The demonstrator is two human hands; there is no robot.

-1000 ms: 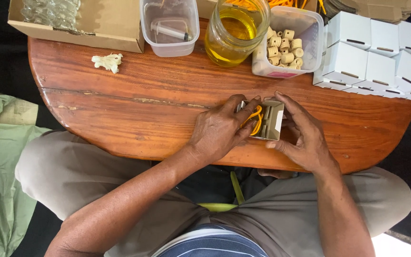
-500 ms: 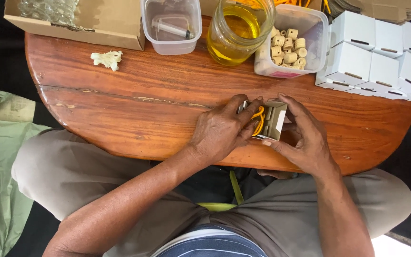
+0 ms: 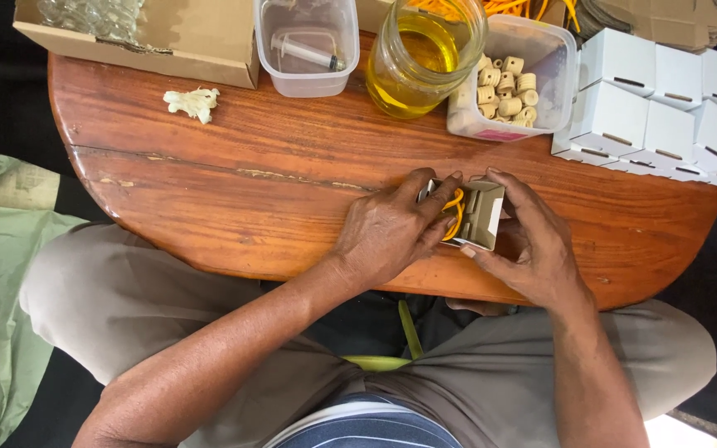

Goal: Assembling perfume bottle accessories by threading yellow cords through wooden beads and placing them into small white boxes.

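1. The left hand (image 3: pixel 387 236), just right of centre frame, pinched a yellow cord (image 3: pixel 456 214) with thumb and fingertips, pressing it into the mouth of a small open carton (image 3: pixel 483 214).
2. The right hand (image 3: pixel 529 249) cupped the carton from the right and below, fingers wrapped on its walls, thumb against its lower edge; the carton lay tilted just above the wooden table (image 3: pixel 234 199).
3. Both hands worked close to the table's near curved edge; to their left, a wide stretch of bare wood ran to the rounded left end.
4. Well apart in the upper left lay a small pale crumpled wad (image 3: pixel 192 102).
5. Along the top edge stood a brown cardboard box (image 3: pixel 201 37) holding clear glass pieces, a clear tub (image 3: pixel 307 46) with a syringe inside, a glass jar (image 3: pixel 421 58) of yellow liquid, and a plastic tub (image 3: pixel 512 83) of small cork stoppers.
6. At upper right, closed white boxes (image 3: pixel 665 108) sat packed side by side, reaching the table's right edge.
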